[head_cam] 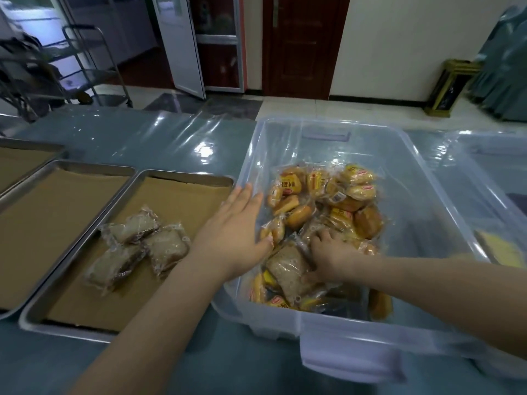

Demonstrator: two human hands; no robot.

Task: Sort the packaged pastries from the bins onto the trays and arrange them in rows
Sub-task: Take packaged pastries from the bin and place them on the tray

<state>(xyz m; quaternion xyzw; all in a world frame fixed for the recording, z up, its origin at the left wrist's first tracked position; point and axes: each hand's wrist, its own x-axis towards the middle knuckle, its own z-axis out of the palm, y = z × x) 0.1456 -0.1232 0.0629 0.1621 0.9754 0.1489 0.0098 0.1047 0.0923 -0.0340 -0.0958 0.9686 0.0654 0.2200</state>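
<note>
A clear plastic bin [399, 172] holds several yellow-labelled wrapped buns [336, 195] and a brown bread slice in clear wrap [285, 269]. My right hand [330, 252] reaches into the bin, fingers curled down on the packets beside that brown slice; whether it grips one is unclear. Over the bin's left rim hovers my left hand [236, 232], flat, fingers apart, holding nothing. Left of the bin, a metal tray [182, 178] lined with brown paper carries three wrapped brown slices [137, 246] in a loose cluster.
Two more paper-lined metal trays [57, 201] lie further left. A second clear bin [496, 178] stands at the right with something yellow in it. Plastic sheeting covers the table. A metal trolley [85, 58] and doors stand beyond the far edge.
</note>
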